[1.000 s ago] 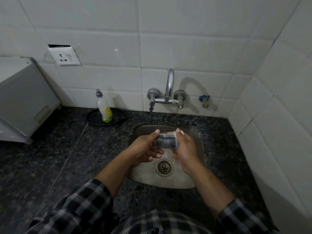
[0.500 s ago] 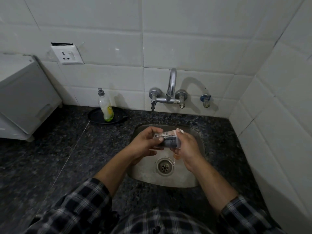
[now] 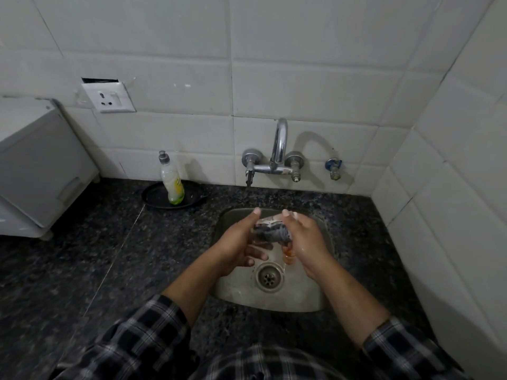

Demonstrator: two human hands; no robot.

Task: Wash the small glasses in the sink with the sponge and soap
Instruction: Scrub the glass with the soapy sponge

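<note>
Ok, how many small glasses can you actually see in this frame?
1. A small clear glass with an orange tint shows under the right hand, over the steel sink. The hands and the grey sponge may hide more.

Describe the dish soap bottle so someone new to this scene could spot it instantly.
Start at the chrome wall tap above the steel sink and look left along the dark speckled countertop. A round black tray sits against the white tiles, and the clear plastic soap bottle stands upright on it. Its grey cap and yellow-green liquid are unmistakable.
</note>
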